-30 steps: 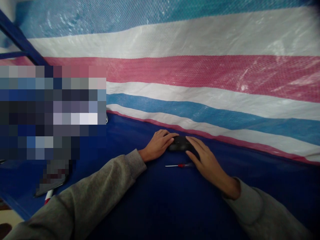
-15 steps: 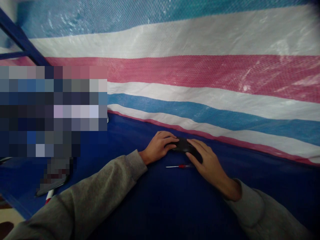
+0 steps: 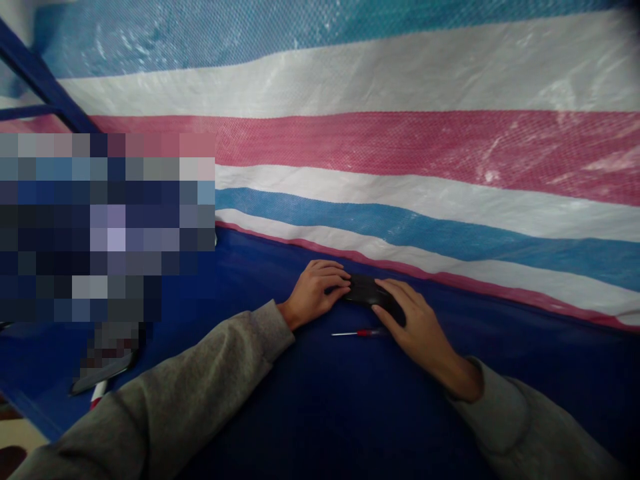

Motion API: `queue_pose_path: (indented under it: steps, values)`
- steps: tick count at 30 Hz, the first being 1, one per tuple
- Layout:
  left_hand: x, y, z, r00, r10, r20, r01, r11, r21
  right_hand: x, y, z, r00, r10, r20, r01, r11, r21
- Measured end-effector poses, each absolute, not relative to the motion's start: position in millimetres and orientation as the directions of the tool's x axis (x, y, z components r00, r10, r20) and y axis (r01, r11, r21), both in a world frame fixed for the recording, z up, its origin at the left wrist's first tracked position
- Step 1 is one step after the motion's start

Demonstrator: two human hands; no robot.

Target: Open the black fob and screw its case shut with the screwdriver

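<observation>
A small black rounded device [image 3: 367,291], like a computer mouse, lies on the dark blue table cover [image 3: 310,400] close to the striped tarp. My left hand [image 3: 316,291] curls its fingers against the device's left end. My right hand [image 3: 417,323] wraps over its right side, thumb underneath. Both arms wear grey sleeves. A thin screwdriver with a red handle [image 3: 357,332] lies on the cover just in front of the device, touched by neither hand.
A tarp with red, white and blue stripes [image 3: 400,147] stands as a wall right behind the hands. A blurred-out area fills the left. A dark flat object and a red-and-white pen [image 3: 97,393] lie near the table's left edge. A blue metal frame [image 3: 35,73] rises top left.
My left fingers have pulled back slightly from on top of the black device to its left end. My right hand has shifted a little right. The screwdriver has stayed put.
</observation>
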State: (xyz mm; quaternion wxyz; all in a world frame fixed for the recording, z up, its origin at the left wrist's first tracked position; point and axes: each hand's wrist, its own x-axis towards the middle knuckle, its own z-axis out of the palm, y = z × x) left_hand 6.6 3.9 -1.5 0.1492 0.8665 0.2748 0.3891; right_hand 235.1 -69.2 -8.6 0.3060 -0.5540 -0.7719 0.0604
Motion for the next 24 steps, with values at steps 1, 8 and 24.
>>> queue_pose_path:
  steps: [1,8,24]
  values:
    - [6.8,3.9,-1.3,0.547,0.592,0.592,0.361,-0.805,0.472,235.3,-69.4,-8.4,-0.199,0.892,0.405,0.818,0.379,-0.432]
    - [7.1,3.1,-1.3,0.555,0.575,0.6,0.364,-0.817,0.447,234.9,-69.0,-8.1,-0.202,0.891,0.407,0.817,0.383,-0.432]
    - [7.3,3.1,-0.7,0.57,0.579,0.584,0.367,-0.814,0.449,234.2,-68.7,-6.9,-0.209,0.886,0.414,0.822,0.389,-0.417]
